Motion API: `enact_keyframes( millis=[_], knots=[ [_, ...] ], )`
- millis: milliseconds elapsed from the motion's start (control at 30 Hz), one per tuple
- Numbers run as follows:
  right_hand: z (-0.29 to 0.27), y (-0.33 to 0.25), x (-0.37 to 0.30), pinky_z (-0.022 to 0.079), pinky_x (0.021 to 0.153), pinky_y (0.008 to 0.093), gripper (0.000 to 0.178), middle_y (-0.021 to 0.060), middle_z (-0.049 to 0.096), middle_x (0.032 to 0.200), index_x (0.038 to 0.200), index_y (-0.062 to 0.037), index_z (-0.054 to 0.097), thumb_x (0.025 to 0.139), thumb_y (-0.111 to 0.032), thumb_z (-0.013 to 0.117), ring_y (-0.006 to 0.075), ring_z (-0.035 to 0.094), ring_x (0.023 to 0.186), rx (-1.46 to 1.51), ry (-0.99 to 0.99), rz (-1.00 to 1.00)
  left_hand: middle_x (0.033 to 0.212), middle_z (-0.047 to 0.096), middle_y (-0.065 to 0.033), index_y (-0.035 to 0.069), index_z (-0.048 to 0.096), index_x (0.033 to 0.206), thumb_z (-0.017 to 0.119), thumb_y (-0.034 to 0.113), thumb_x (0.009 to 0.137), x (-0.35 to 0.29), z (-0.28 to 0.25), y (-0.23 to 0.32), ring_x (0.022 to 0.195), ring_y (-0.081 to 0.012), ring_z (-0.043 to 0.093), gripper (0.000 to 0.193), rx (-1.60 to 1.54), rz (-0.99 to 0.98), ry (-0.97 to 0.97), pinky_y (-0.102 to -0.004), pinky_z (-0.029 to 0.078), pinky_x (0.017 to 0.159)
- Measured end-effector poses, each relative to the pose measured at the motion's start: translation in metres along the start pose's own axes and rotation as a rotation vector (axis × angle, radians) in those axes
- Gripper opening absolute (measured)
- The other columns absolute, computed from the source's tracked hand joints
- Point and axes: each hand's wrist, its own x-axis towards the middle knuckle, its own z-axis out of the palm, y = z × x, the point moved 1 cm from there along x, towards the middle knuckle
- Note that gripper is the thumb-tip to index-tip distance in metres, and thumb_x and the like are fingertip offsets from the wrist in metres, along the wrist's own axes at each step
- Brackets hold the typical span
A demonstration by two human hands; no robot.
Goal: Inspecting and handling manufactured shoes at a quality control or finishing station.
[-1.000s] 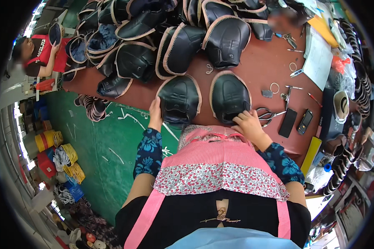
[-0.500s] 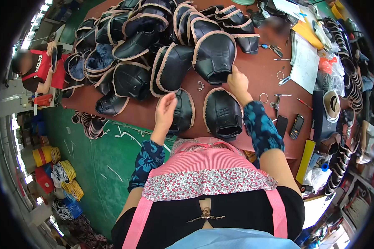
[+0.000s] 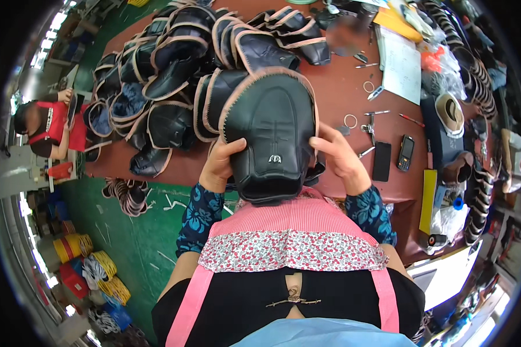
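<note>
A black leather shoe upper (image 3: 269, 124) with a tan stitched edge and a small metal emblem is held up in front of me, above the table's near edge. My left hand (image 3: 219, 165) grips its left side, thumb on the front. On the opposite side my right hand (image 3: 342, 159) is closed around the edge, thumb toward the front and fingers partly hidden behind. Part of another black piece peeks out below, beside my right hand. More shoe uppers (image 3: 176, 43) lie heaped on the table beyond, some with dark fluffy lining.
On the brown-red table (image 3: 353, 87) to the right lie a black phone (image 3: 382, 162), a keypad handset (image 3: 406, 153), a metal tool (image 3: 369, 128), a red pen (image 3: 412, 120) and paper sheets (image 3: 400, 69). Another person (image 3: 43, 124) works at far left. Bundled materials (image 3: 75, 247) stand on the green floor.
My right hand has brought an upper from the front of the heap toward me. My left hand, empty before, now grips it too. The held upper covers the near table area.
</note>
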Motion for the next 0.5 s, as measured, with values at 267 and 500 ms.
enact_keyframes(
  millis=[267,500],
  knots=[
    [0.028,-0.005,-0.012,0.062,0.101,0.0356,0.042,0.0147,0.083,0.123,0.133,0.0062,0.076,0.094,-0.006,0.087,0.0223,0.080,0.108,0.354,-0.092,0.241,0.154,0.067,-0.0135,0.005,0.055,0.162,0.078,-0.002,0.093,-0.036,-0.004,-0.025,0.139,-0.0291,0.068,0.073,-0.059,0.102,0.007,-0.0459,0.056,0.119],
    [0.047,-0.004,-0.025,0.057,0.111,0.0378,0.084,0.0140,0.079,0.134,0.163,-0.0028,0.052,0.088,-0.001,0.089,0.0243,0.076,0.121,0.296,-0.217,0.148,0.145,0.073,-0.0116,0.003,0.059,0.157,0.081,-0.002,0.089,-0.063,-0.007,-0.027,0.132,-0.0259,0.072,0.071,0.045,0.161,0.016,-0.0438,0.058,0.115]
  ],
)
